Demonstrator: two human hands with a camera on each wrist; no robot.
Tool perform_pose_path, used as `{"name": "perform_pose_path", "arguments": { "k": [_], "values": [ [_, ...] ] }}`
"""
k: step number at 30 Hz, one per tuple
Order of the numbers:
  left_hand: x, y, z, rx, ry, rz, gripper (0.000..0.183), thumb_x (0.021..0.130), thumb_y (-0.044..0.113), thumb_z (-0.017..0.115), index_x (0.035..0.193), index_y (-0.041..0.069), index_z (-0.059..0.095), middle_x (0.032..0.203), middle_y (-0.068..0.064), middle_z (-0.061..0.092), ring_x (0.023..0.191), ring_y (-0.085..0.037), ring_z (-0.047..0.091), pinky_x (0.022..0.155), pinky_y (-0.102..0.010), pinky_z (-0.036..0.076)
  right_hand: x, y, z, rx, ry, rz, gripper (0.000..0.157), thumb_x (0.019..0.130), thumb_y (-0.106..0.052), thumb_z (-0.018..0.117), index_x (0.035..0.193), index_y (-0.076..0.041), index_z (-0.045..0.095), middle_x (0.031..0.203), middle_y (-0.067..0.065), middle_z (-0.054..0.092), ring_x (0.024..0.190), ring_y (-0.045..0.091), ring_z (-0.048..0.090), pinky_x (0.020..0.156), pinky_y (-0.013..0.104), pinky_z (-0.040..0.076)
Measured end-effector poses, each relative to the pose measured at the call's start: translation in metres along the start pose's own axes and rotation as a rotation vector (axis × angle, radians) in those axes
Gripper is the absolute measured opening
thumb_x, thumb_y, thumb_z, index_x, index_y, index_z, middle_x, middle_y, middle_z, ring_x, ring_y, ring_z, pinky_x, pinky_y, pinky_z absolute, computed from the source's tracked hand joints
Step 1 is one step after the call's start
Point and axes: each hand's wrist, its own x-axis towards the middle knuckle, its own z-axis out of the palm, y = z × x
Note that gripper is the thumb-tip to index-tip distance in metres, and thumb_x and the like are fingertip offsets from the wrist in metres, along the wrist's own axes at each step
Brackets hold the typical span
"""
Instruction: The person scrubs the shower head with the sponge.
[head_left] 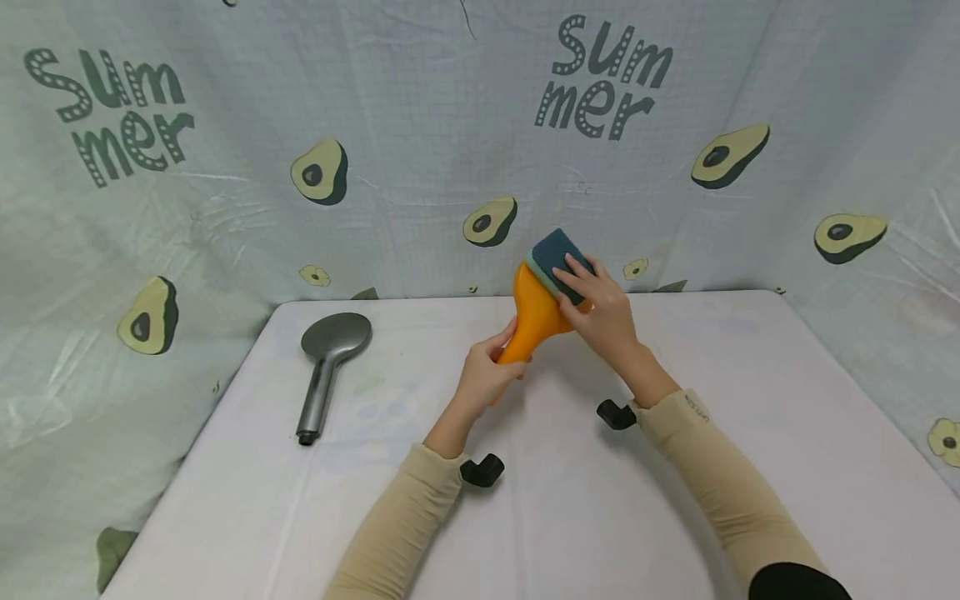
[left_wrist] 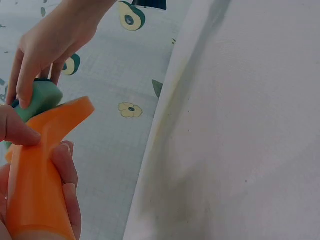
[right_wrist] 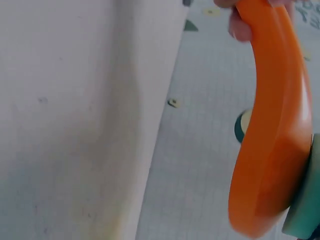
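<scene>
My left hand (head_left: pixel 480 377) grips the handle of an orange shower head (head_left: pixel 536 321), which is raised and tilted above the far part of the table. My right hand (head_left: pixel 606 317) holds a sponge (head_left: pixel 553 257) with a dark blue-green scouring side and a lighter green body. The sponge lies against the broad head of the orange shower head. In the left wrist view, the left fingers wrap the orange handle, with the thumb along its top. In the right wrist view, the sponge (right_wrist: pixel 304 200) touches the orange head's face; the right hand is almost wholly out of frame there.
A grey shower head (head_left: pixel 336 337) lies on the left of the white-covered table (head_left: pixel 247 517), its handle towards the near side. Behind the table's far edge hangs a pale curtain (head_left: pixel 420 100) printed with avocados. Black wrist mounts (head_left: pixel 483 471) stick out from both sleeves.
</scene>
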Motion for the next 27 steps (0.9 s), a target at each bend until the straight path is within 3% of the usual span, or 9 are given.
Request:
{"name": "perform_pose_path", "arguments": {
  "k": [4, 7, 9, 13, 16, 18, 21, 27],
  "values": [
    [-0.001, 0.002, 0.002, 0.003, -0.001, 0.015, 0.070, 0.086, 0.001, 0.069, 0.152, 0.011, 0.048, 0.107, -0.020, 0.073, 0.083, -0.021, 0.070, 0.074, -0.026, 0.055, 0.003, 0.009, -0.006, 0.071, 0.073, 0.175, 0.036, 0.091, 0.003, 0.072, 0.127, 0.002, 0.070, 0.139, 0.022, 0.059, 0.134, 0.051, 0.047, 0.103, 0.061, 0.044],
    [-0.001, 0.002, 0.002, 0.004, -0.003, 0.019, 0.071, 0.086, 0.001, 0.070, 0.152, 0.011, 0.048, 0.105, -0.021, 0.074, 0.079, -0.018, 0.069, 0.071, -0.025, 0.054, 0.002, 0.012, -0.008, 0.086, 0.093, 0.230, 0.036, 0.092, 0.002, 0.071, 0.128, 0.001, 0.070, 0.139, 0.021, 0.059, 0.135, 0.051, 0.046, 0.109, 0.060, 0.039],
    [-0.001, 0.002, 0.002, 0.001, -0.002, 0.010, 0.070, 0.087, 0.002, 0.071, 0.153, 0.011, 0.047, 0.104, -0.020, 0.074, 0.077, -0.017, 0.068, 0.070, -0.025, 0.052, -0.001, 0.010, -0.007, 0.070, 0.073, 0.194, 0.036, 0.091, 0.001, 0.073, 0.128, 0.002, 0.070, 0.140, 0.021, 0.059, 0.135, 0.051, 0.046, 0.108, 0.061, 0.039],
    [-0.001, 0.000, 0.000, -0.007, 0.012, -0.007, 0.069, 0.089, 0.004, 0.070, 0.154, 0.011, 0.046, 0.103, -0.021, 0.074, 0.074, -0.019, 0.068, 0.069, -0.025, 0.052, -0.009, 0.002, -0.002, 0.039, -0.011, 0.024, 0.038, 0.088, 0.000, 0.077, 0.126, 0.001, 0.071, 0.138, 0.022, 0.060, 0.135, 0.050, 0.047, 0.104, 0.064, 0.042],
    [-0.001, -0.002, -0.002, -0.022, 0.019, -0.007, 0.069, 0.090, 0.003, 0.068, 0.154, 0.011, 0.046, 0.102, -0.023, 0.074, 0.073, -0.031, 0.067, 0.067, -0.025, 0.051, -0.014, -0.001, 0.000, 0.031, -0.024, -0.034, 0.039, 0.086, 0.002, 0.080, 0.124, 0.001, 0.072, 0.136, 0.022, 0.061, 0.133, 0.051, 0.048, 0.103, 0.065, 0.042],
    [-0.001, -0.002, -0.003, -0.043, 0.016, -0.012, 0.068, 0.090, 0.002, 0.066, 0.154, 0.011, 0.045, 0.103, -0.027, 0.073, 0.073, -0.036, 0.066, 0.064, -0.025, 0.051, -0.016, 0.001, 0.000, 0.032, 0.004, 0.000, 0.039, 0.085, 0.003, 0.079, 0.124, 0.002, 0.072, 0.136, 0.023, 0.061, 0.133, 0.052, 0.048, 0.104, 0.065, 0.042],
    [-0.001, -0.003, -0.004, -0.083, 0.016, -0.027, 0.068, 0.091, 0.002, 0.065, 0.155, 0.011, 0.045, 0.101, -0.030, 0.072, 0.071, -0.041, 0.065, 0.061, -0.025, 0.050, -0.017, 0.008, -0.004, 0.077, 0.055, 0.121, 0.038, 0.088, 0.004, 0.075, 0.125, 0.003, 0.071, 0.137, 0.023, 0.060, 0.134, 0.051, 0.047, 0.106, 0.062, 0.040],
    [0.000, -0.003, -0.004, -0.115, 0.054, -0.081, 0.073, 0.088, 0.004, 0.079, 0.153, 0.014, 0.049, 0.091, -0.014, 0.076, 0.063, -0.031, 0.067, 0.062, -0.026, 0.052, -0.020, 0.020, -0.012, 0.188, 0.123, 0.294, 0.037, 0.092, 0.003, 0.071, 0.129, 0.004, 0.068, 0.138, 0.022, 0.060, 0.135, 0.043, 0.050, 0.114, 0.049, 0.036]
  ]
}}
